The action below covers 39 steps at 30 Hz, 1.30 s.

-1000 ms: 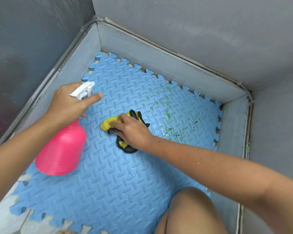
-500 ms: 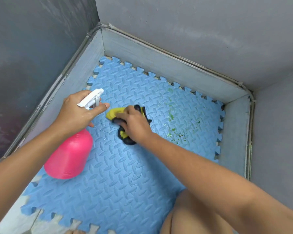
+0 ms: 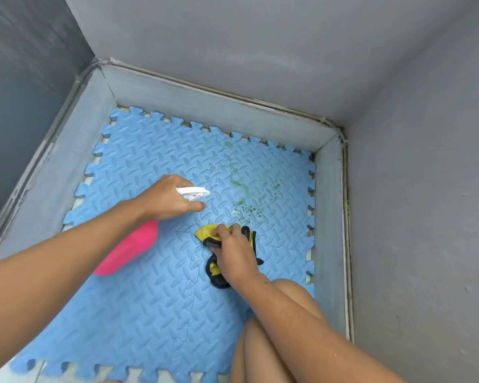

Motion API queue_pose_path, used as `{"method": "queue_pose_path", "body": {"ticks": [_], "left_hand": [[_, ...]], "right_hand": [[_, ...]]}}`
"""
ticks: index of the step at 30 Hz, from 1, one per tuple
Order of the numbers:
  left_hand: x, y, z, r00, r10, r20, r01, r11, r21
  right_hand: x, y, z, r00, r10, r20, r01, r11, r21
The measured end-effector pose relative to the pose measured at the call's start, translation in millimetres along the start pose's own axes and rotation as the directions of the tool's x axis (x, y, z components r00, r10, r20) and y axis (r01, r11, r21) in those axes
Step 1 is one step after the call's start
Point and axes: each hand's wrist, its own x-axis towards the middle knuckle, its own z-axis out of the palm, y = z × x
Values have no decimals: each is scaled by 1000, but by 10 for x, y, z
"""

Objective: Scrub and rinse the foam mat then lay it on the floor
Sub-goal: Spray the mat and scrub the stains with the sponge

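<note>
Lying flat on floor in grey-walled corner: blue foam mat (image 3: 155,299), far and right edges close to skirting. Green stain patch (image 3: 241,186) on its far-right part. Left hand (image 3: 169,200) reaches over mat centre, fingers wrapped round white trigger head of pink spray bottle (image 3: 127,250), nozzle toward stain. Right hand (image 3: 234,252), nearer body, bears down on mat, clutching yellow-black cloth (image 3: 205,232) just short of stain. Count: one mat, one bottle, one cloth, two hands.
</note>
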Motion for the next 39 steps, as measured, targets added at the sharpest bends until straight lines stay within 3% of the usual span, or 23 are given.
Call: {"method": "queue_pose_path", "body": {"ticks": [9,14,21,26,30,35,37,39], "left_hand": [[287,287,97,973,12,231,-22,999,42],[279,231,172,997,7,79,-9,1000,28],[272,274,211,965,-30,260,21,999,39],[247,286,236,996,-71,60,71,997,13],[226,333,67,999,-19,37,22,997,-72],[172,207,-35,972,-88,-216,61,990,-127],[130,183,-82,973,-70,-219,27,981,-193],[56,177,-97,984,-6,-178,-33,976,-214]], "right_hand": [[-44,18,74,999,31,-25,-29,998,55],[-43,16,89,999,37,-37,-34,996,79],[-61,17,83,998,43,-42,-39,996,86],[-76,41,99,998,43,-46,-38,993,112],[-70,55,120,997,47,-68,-38,991,126],[-17,161,41,999,-22,-34,25,994,104],[287,428,-140,994,-50,-98,52,998,22],[818,765,-508,984,14,-179,-20,999,-32]]}}
